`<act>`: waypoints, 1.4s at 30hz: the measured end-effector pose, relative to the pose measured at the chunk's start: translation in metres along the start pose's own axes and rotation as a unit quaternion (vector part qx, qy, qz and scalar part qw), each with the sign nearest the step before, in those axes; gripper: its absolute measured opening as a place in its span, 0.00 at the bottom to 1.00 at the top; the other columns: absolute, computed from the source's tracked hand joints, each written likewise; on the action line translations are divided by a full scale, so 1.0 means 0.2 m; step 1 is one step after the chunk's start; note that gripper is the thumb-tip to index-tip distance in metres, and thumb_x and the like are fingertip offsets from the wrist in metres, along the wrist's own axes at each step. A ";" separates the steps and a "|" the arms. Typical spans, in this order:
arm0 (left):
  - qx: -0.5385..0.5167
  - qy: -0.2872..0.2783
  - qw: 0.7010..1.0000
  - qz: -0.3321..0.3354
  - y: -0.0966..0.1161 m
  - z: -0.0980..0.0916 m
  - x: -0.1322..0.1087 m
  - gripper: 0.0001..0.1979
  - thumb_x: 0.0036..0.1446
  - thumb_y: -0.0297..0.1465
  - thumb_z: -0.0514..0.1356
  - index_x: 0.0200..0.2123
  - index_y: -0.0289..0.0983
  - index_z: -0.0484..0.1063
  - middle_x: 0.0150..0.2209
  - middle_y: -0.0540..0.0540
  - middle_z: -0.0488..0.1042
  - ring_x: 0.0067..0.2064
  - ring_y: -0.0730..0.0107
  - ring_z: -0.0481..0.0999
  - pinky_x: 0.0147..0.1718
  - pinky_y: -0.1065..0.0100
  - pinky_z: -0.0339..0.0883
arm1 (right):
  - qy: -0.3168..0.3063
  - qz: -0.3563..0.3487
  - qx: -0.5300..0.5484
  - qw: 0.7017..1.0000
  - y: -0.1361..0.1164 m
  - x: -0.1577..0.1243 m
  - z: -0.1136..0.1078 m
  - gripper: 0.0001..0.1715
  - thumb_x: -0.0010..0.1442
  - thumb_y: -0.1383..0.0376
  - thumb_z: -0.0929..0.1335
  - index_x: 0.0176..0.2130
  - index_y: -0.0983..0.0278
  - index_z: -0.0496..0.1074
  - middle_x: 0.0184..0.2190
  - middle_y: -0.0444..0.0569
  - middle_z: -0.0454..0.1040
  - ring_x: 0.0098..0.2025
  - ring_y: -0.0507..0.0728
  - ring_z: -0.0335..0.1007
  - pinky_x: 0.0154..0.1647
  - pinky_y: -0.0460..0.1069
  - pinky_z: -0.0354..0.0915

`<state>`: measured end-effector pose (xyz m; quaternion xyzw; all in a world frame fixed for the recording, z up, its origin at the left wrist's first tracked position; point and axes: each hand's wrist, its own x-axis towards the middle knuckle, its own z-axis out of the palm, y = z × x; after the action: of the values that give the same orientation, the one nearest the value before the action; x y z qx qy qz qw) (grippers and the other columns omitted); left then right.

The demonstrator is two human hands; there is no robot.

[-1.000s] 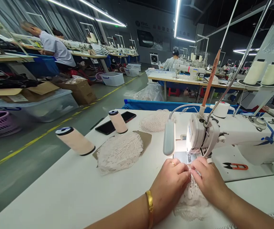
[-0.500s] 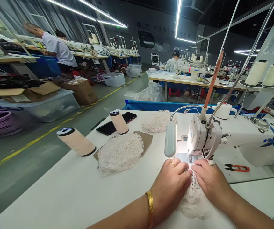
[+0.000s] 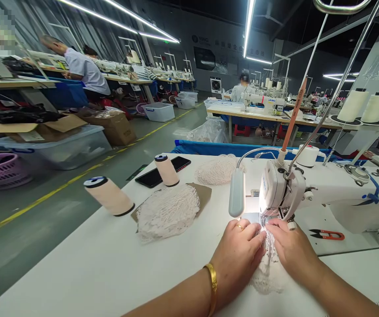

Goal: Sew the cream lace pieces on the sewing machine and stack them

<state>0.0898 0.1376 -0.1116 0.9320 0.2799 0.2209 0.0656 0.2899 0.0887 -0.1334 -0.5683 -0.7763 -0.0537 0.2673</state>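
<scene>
A white lace piece (image 3: pixel 269 275) lies under the needle end of the white sewing machine (image 3: pixel 270 187), its near end spread on the table. My left hand (image 3: pixel 239 253), with a ring and a gold bracelet, grips the lace's left side, fingers bent together. From the right, my right hand (image 3: pixel 291 246) pinches the lace close to the presser foot. Fingertips of both hands almost meet in front of the needle; the exact stitching point is partly hidden. The machine's lamp (image 3: pixel 237 193) lights this spot.
Left on the table are a lace stack (image 3: pixel 168 213), another lace pile (image 3: pixel 216 169), thread cones (image 3: pixel 109 196) and a phone (image 3: pixel 153 176). Orange thread snips (image 3: pixel 327 234) lie right of my right hand. A co-worker (image 3: pixel 85 68) sits at the far left.
The lace has moved slightly away from me, toward the needle, and its near edge sits higher. Both hands keep their grip almost in place. The view has shifted slightly.
</scene>
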 end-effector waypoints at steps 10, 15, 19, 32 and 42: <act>0.004 -0.006 1.000 -0.014 0.01 0.00 0.01 0.06 0.65 0.26 0.60 0.44 0.39 0.75 0.46 0.45 0.80 0.45 0.53 0.73 0.46 0.50 0.65 | 0.019 -0.012 -0.009 1.000 0.01 0.01 -0.01 0.25 0.59 0.79 0.59 0.45 0.62 0.78 0.48 0.55 0.80 0.41 0.62 0.75 0.37 0.52 0.71; 0.001 -0.002 1.000 -0.014 0.01 0.01 0.01 0.06 0.65 0.26 0.59 0.42 0.39 0.75 0.44 0.46 0.79 0.44 0.54 0.73 0.45 0.50 0.64 | 0.015 -0.003 -0.015 1.000 0.01 0.01 -0.01 0.25 0.59 0.78 0.60 0.46 0.61 0.78 0.47 0.53 0.80 0.38 0.60 0.74 0.35 0.51 0.70; 0.003 0.004 1.000 -0.011 0.01 0.00 0.00 0.06 0.66 0.26 0.58 0.41 0.39 0.75 0.44 0.46 0.79 0.43 0.54 0.73 0.44 0.51 0.64 | 0.019 0.001 -0.021 1.000 0.00 0.02 -0.01 0.27 0.58 0.79 0.60 0.46 0.60 0.78 0.46 0.52 0.80 0.37 0.59 0.74 0.34 0.50 0.69; -0.094 -0.049 0.994 0.034 -0.07 -0.13 -0.03 0.24 0.52 0.43 0.76 0.50 0.44 0.78 0.53 0.46 0.76 0.51 0.53 0.74 0.52 0.54 0.66 | -0.065 -0.079 0.060 0.993 -0.03 -0.05 -0.18 0.19 0.69 0.59 0.72 0.57 0.59 0.71 0.55 0.54 0.76 0.54 0.66 0.73 0.54 0.59 0.72; -0.137 0.010 0.990 0.015 -0.08 -0.04 0.00 0.12 0.60 0.17 0.52 0.34 0.39 0.68 0.34 0.49 0.74 0.36 0.66 0.73 0.39 0.66 0.65 | -0.077 -0.023 0.153 0.985 -0.01 -0.02 -0.17 0.12 0.73 0.71 0.61 0.45 0.58 0.71 0.41 0.48 0.77 0.42 0.60 0.72 0.45 0.55 0.69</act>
<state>0.0782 0.1515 -0.1086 0.9161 0.2338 0.2673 0.1862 0.3013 0.0709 -0.1063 -0.5053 -0.8062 0.1035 0.2898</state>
